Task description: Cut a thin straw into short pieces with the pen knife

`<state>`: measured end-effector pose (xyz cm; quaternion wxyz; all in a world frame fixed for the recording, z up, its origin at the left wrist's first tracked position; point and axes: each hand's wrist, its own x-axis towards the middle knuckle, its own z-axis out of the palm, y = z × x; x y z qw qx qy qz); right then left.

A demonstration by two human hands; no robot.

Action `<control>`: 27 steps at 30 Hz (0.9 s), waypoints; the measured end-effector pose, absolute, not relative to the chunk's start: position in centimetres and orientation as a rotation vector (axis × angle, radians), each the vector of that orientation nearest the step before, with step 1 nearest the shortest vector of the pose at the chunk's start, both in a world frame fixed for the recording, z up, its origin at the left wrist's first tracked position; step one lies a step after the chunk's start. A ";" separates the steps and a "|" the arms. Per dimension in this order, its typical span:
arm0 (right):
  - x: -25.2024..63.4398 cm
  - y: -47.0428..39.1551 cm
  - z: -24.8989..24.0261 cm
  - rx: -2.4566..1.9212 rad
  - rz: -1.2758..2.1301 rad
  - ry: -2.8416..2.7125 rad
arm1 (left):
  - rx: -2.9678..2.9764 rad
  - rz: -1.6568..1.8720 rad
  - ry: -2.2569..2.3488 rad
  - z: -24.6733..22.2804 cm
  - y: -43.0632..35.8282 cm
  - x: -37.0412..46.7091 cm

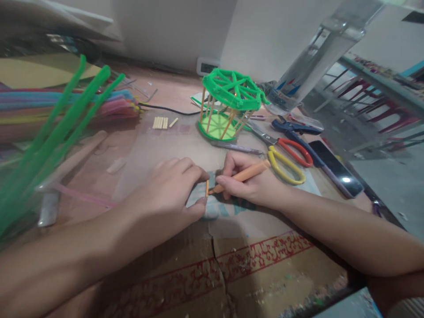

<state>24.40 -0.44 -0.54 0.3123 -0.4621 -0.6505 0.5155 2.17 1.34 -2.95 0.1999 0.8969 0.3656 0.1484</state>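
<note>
My right hand (247,179) is closed around an orange marker (250,171), its tip against a short thin stick (207,187) with an orange face. Thumb and forefinger of my left hand (179,187) pinch that stick at its two ends, just above a plastic sheet (132,163) with pale blue print. Beyond my hands stands a green cage-like model (232,90) with thin wooden posts between a lattice top and a round base. Several short pale sticks (160,123) lie in a row behind my left hand, with one loose stick (173,122) beside them.
Scissors (286,157) with red and yellow handles, a pen (236,148), blue pliers (296,126) and a phone (336,168) lie on the right. Green fuzzy stems (62,132) rise at left, near coloured bundles (109,104). A clear bottle (304,66) stands at the back right.
</note>
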 end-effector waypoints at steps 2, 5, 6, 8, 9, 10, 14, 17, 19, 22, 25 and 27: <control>24.4 -0.4 -0.6 -1.225 1.337 -1.728 | 2.531 0.429 1.016 -3.0 1.3 2.1; 24.4 -0.4 -0.7 -1.213 1.358 -1.709 | 2.554 0.438 1.014 -3.1 1.3 2.0; 24.4 -0.4 -0.7 -1.206 1.373 -1.697 | 2.560 0.438 1.014 -3.1 1.2 1.9; 24.4 -0.4 -0.8 -1.202 1.381 -1.682 | 2.579 0.444 1.012 -3.1 1.2 1.9; 24.4 -0.4 -0.8 -1.202 1.380 -1.679 | 2.589 0.448 1.009 -3.0 1.2 1.9; 24.4 -0.5 -0.8 -1.201 1.384 -1.678 | 2.598 0.454 1.006 -3.0 1.2 1.9; 24.5 -0.5 -0.7 -1.175 1.435 -1.702 | 2.581 0.428 1.016 -2.8 1.4 2.1; 24.5 -0.6 -0.7 -1.180 1.450 -1.722 | 2.578 0.417 1.019 -2.8 1.5 2.2; 24.4 -0.5 -0.7 -1.205 1.415 -1.721 | 2.601 0.434 1.014 -2.9 1.5 2.2; 24.3 -0.5 -0.7 -1.254 1.279 -1.711 | 2.633 0.447 1.012 -3.0 1.4 2.2; 24.3 -0.5 -0.6 -1.270 1.257 -1.710 | 2.621 0.445 1.015 -3.1 1.4 2.2; 24.4 -0.6 -0.6 -1.243 1.340 -1.731 | 2.591 0.440 1.022 -3.0 1.4 2.2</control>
